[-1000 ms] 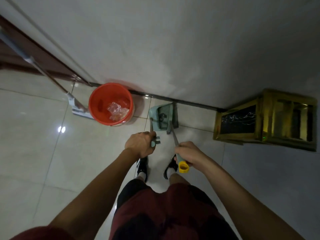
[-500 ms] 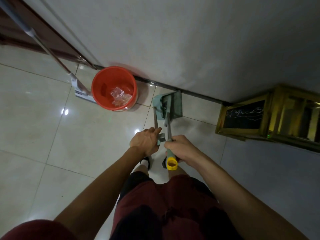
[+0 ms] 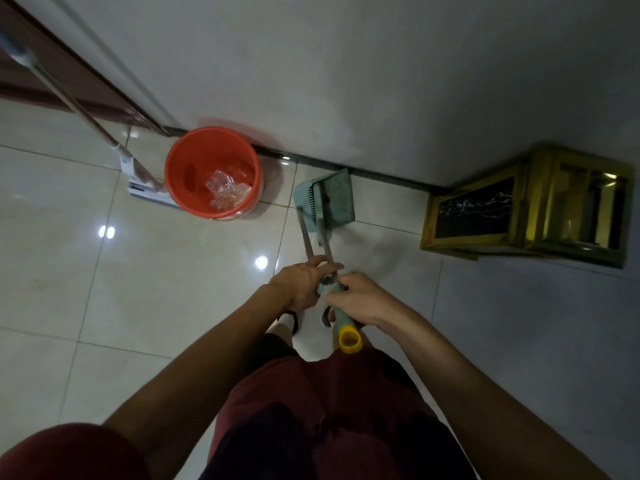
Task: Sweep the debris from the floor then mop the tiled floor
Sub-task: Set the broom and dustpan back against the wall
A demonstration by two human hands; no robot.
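My right hand has its fingers curled round the broom handle, yellow cap at the near end. My left hand has fingers round the thin dustpan handle, I think; grip partly hidden. Hands touch. Both shafts run to 12 o'clock, to the green dustpan w/ broom head in it, on the tiled floor by the wall. At 10 o'clock: orange bucket w/ clear wrapper inside, mop just beyond. Gold-framed stand at 2 o'clock.
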